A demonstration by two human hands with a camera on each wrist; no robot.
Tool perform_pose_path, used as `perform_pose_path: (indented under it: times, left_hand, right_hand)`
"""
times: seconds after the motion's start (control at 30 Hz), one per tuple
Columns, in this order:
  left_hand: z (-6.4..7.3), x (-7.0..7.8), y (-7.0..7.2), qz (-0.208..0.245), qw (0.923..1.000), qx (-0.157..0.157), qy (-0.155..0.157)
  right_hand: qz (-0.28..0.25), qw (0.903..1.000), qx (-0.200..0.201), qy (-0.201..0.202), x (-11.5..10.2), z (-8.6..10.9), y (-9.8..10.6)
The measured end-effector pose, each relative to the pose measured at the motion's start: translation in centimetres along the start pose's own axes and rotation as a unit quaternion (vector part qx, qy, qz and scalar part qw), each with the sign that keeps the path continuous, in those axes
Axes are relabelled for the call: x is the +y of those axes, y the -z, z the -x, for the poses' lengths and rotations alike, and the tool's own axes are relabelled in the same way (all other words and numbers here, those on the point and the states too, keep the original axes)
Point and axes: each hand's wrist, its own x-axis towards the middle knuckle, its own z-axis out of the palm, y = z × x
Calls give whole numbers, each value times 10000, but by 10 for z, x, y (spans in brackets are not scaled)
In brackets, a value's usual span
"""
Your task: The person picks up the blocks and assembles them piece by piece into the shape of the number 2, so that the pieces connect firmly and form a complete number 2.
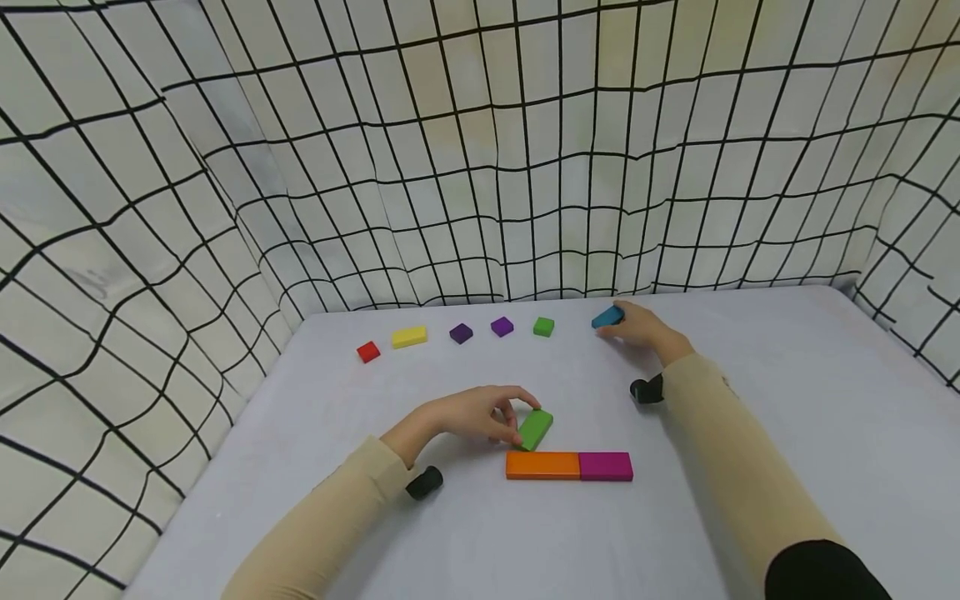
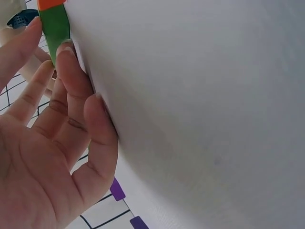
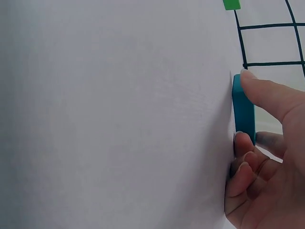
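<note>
My left hand (image 1: 474,412) pinches a long green block (image 1: 536,430) between thumb and fingers. That block lies at a slant just behind an orange block (image 1: 543,466), which is joined end to end with a magenta block (image 1: 606,467). In the left wrist view the green block (image 2: 55,29) sits between the fingertips, close to the orange one. Farther back on the right, my right hand (image 1: 647,329) pinches a blue block (image 1: 607,317) by its ends. The right wrist view shows this blue block (image 3: 244,112) at the table surface, with thumb and fingers at opposite ends.
Along the back of the white table (image 1: 450,542) stand a red block (image 1: 368,352), a yellow block (image 1: 409,337), a dark purple block (image 1: 461,333), a purple block (image 1: 502,326) and a small green block (image 1: 543,327). Black-lined white netting (image 1: 525,183) rises behind and at both sides.
</note>
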Motion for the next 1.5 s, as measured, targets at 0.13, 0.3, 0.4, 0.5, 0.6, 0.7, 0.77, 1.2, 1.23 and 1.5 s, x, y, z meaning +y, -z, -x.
perform_pose_path:
  times: [0.13, 0.3, 0.4, 0.5, 0.6, 0.7, 0.77, 1.2, 1.23, 1.5]
  left_hand:
    - [0, 1, 1, 105, 9999, -44, 50]
    - [1, 1, 2, 126, 9999, -58, 55]
    - [1, 0, 2, 132, 9999, -76, 31]
    - [2, -2, 2, 188, 9997, -139, 31]
    - [4, -4, 3, 294, 9993, -215, 80]
    - [7, -6, 3, 404, 9988, -232, 134]
    - [8, -7, 4, 473, 9985, -212, 165]
    - [13, -3, -2, 460, 9987, 55, 195]
    - [13, -2, -3, 475, 9986, 73, 208]
    - [14, 1, -5, 422, 9984, 111, 352]
  right_hand:
    - [-6, 10000, 7, -52, -2, 1, 1]
    - [-20, 10000, 23, -15, -3, 2, 1]
    - [-34, 10000, 59, -24, -2, 2, 1]
    - [-42, 9999, 82, -53, 0, 1, -1]
    - [-81, 9999, 99, -75, 2, 0, -2]
    - [-128, 9998, 143, -67, 3, 0, -3]
    - [-144, 9997, 213, -38, 3, 0, -3]
    - [-40, 9994, 351, 34, 3, -1, -2]
    - [8, 9994, 340, 66, 3, 0, -2]
    - [94, 9987, 376, 318, -5, 10, 4]
